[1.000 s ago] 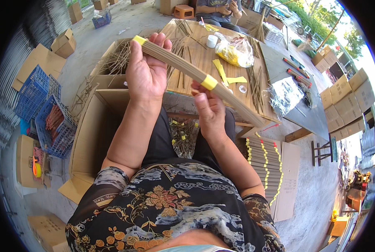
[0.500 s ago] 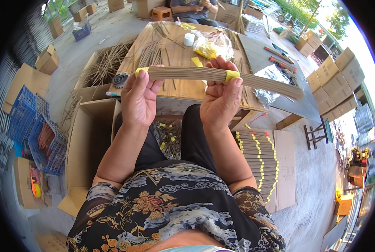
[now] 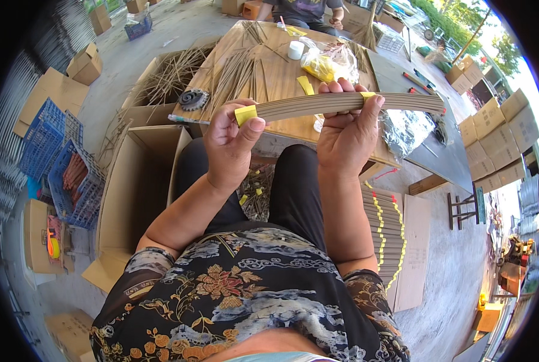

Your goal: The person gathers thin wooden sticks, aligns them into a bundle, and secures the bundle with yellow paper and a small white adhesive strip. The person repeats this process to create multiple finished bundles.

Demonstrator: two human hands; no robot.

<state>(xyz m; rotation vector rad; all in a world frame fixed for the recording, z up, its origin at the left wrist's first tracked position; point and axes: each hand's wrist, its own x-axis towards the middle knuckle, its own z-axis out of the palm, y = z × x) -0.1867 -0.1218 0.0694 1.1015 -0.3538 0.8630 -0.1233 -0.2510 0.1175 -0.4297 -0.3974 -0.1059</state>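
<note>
A bundle of thin brown incense sticks (image 3: 308,107) is held up crosswise above the near edge of the table, bowed slightly upward. My left hand (image 3: 230,145) pinches its left end at a yellow paper band (image 3: 246,114). Farther right, my right hand (image 3: 349,139) grips the bundle at a second yellow band (image 3: 369,96), thumb in front and fingers behind. The right end reaches past this hand and shows a reddish tip. On the wooden table (image 3: 275,130) beyond lie loose sticks (image 3: 239,75) and a dark toothed round object (image 3: 194,100).
An open cardboard box (image 3: 138,187) stands by my left leg. Banded stick bundles (image 3: 387,235) lie on flat cardboard (image 3: 415,241) at my right. A plastic bag (image 3: 332,60) and white jar (image 3: 295,50) sit on the table. A person (image 3: 305,13) sits across it.
Both hands have moved right with the bundle, and its left end has dropped lower. The right end has swung up, and its reddish tip now shows. The view has shifted a little.
</note>
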